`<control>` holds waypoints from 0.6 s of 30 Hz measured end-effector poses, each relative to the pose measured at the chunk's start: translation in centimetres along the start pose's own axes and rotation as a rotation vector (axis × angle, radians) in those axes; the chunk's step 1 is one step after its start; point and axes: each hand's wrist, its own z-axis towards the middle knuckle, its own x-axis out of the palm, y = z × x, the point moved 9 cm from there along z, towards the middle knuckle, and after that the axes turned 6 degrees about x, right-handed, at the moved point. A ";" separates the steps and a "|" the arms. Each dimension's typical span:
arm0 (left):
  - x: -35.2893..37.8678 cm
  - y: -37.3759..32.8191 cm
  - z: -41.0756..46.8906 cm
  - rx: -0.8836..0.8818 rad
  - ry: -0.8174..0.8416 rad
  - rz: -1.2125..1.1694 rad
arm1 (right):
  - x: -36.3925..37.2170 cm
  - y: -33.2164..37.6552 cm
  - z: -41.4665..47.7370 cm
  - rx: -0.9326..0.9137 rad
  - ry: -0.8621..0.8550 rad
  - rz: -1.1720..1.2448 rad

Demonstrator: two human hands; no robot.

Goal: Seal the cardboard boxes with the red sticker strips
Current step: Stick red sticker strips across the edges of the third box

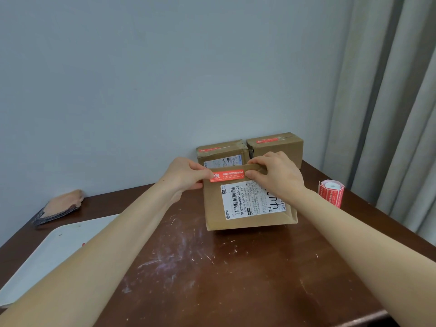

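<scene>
A cardboard box (247, 220) with a white shipping label stands tilted on the brown table, its labelled face toward me. A red sticker strip (227, 176) lies across that face near the top edge. My left hand (186, 173) pinches the strip's left end against the box. My right hand (276, 175) grips the box's top edge, its thumb pressing by the strip's right end. Behind stand two more boxes, the left one (221, 152) and the right one (278, 147), each with a red strip on top. A roll of red stickers (331, 191) stands to the right.
A white tray (52, 253) lies at the table's left front. A folded tan cloth with a dark patterned edge (60, 206) rests at the far left. A grey wall backs the table (212, 279), and curtains hang at the right.
</scene>
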 end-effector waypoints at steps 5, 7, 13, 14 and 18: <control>0.0 -0.1 -0.2 -0.003 -0.002 0.009 | -0.1 0.0 -0.2 -0.008 -0.006 0.002; -0.1 -0.1 -0.1 -0.006 0.000 0.005 | -0.1 0.0 -0.2 -0.010 -0.007 0.003; -0.2 0.0 -0.2 -0.015 0.003 -0.005 | -0.2 -0.1 -0.3 -0.010 -0.014 0.011; -0.4 0.0 -0.2 -0.024 0.003 -0.037 | -0.2 -0.2 -0.3 -0.008 -0.014 0.014; -1.8 -0.6 -0.2 -0.017 0.002 -0.061 | -0.3 -0.4 -0.3 0.000 -0.022 0.023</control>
